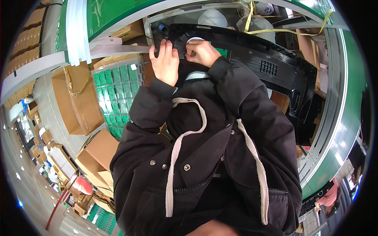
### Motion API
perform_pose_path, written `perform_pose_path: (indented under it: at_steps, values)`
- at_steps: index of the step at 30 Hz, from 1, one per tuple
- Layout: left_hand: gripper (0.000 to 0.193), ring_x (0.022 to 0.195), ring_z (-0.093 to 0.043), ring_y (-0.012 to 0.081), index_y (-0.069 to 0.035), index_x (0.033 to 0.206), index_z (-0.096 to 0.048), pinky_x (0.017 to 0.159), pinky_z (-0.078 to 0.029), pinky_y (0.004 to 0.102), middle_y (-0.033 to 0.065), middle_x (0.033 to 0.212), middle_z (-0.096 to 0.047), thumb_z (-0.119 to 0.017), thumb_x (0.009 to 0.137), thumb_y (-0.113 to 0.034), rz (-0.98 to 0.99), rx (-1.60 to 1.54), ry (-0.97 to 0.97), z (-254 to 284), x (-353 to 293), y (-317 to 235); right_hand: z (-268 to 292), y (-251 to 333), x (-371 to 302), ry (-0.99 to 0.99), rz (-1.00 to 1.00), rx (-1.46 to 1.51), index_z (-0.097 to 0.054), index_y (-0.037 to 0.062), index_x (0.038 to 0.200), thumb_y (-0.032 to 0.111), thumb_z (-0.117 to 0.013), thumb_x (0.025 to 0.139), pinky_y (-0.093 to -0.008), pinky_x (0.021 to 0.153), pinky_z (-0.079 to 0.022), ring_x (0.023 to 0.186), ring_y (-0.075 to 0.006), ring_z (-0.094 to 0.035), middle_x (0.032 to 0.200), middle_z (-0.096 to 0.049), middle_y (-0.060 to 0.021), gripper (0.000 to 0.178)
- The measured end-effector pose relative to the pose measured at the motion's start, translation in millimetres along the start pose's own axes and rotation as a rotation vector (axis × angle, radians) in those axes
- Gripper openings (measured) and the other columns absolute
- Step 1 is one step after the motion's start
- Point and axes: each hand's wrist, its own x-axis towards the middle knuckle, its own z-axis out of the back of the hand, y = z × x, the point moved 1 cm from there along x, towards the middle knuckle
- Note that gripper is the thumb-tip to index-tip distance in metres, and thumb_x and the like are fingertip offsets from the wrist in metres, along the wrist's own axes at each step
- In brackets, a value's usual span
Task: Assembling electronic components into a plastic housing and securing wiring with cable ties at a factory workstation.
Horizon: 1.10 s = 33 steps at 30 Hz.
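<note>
A large black plastic panel with a grid of slots lies at the far side of my body and reaches to the right. My left hand rests at its left end, fingers stretched out and slightly apart. Close beside it, my right hand is closed in a pinch over the panel; whatever its fingers hold is hidden. A green circuit board shows partly behind the right hand. Just past the left fingertips sits a small blue-and-black part.
Left of my arm stands a clear tray of green circuit boards, beside an open cardboard box. A green-topped bench with hanging white strips curves along the far side. A yellow strap loops behind the panel. Another person is at lower right.
</note>
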Motion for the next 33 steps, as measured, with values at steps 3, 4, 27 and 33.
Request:
perform_pose_path:
  at_steps: [3,4,27,33]
  values:
    - [0.011,0.115,-0.047,0.0182,-0.007,0.081,-0.063,0.099,-0.027,0.0458,0.0048,0.109,-0.054,-0.058,0.073,-0.014,-0.002,-0.022,-0.02,1.6,5.3,-9.7,3.7,-0.6,-6.3,-0.017,0.004,0.027,-0.056,0.0019,0.071,0.006,-0.068,0.062,-0.0355,0.064,-0.048,0.07,-0.0273,-0.057,0.072,-0.055,-0.0089,0.016]
    - [0.011,0.112,-0.049,0.0182,-0.007,0.079,-0.063,0.098,-0.029,0.0453,0.0048,0.105,-0.055,-0.058,0.073,-0.014,-0.017,-0.054,-0.054,1.3,8.2,-13.2,4.8,-1.4,-9.3,-0.025,0.005,0.044,-0.058,0.0024,0.074,0.006,-0.068,0.063,-0.0356,0.067,-0.048,0.073,-0.0277,-0.057,0.075,-0.057,-0.0091,0.015]
    - [0.003,0.077,-0.054,0.0198,-0.008,0.07,-0.065,0.074,-0.038,0.0344,0.0037,0.072,-0.057,-0.062,0.068,-0.007,-0.1,-0.452,0.118,-30.0,23.2,-7.9,63.4,17.8,-96.7,-0.035,-0.186,-0.014,-0.066,0.0066,0.089,0.023,-0.081,0.064,-0.0305,0.073,-0.049,0.084,-0.0221,-0.057,0.097,-0.053,-0.0059,0.034]
    - [0.012,0.075,-0.055,0.0254,-0.007,0.077,-0.065,0.07,-0.039,0.0363,0.0064,0.072,-0.059,-0.063,0.067,0.0,-0.073,-0.428,0.107,-32.7,22.8,-9.7,57.0,12.6,-99.5,-0.011,-0.222,0.052,-0.067,0.0079,0.092,0.038,-0.084,0.057,-0.0303,0.073,-0.05,0.085,-0.0205,-0.058,0.098,-0.052,-0.0042,0.049]
